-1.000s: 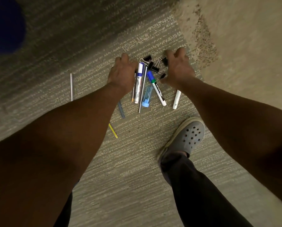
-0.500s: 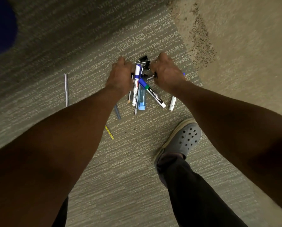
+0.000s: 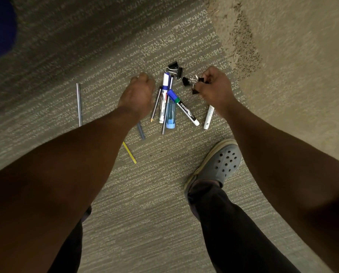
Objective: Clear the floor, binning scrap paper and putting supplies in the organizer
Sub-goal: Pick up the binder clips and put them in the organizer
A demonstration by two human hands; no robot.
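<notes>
My right hand [image 3: 214, 87] is curled closed, pinching a small bunch of black binder clips [image 3: 193, 81] just off the carpet [image 3: 125, 194]. My left hand [image 3: 138, 95] is a loose fist beside the pile; I cannot tell if it holds anything. Two more clips [image 3: 174, 68] lie at the far end. Between my hands, a green-banded marker [image 3: 184, 108] reads "camlin"; the blue-and-white marker [image 3: 163, 99] has print too blurred to read. A white pen [image 3: 209, 117] lies right, under my wrist.
</notes>
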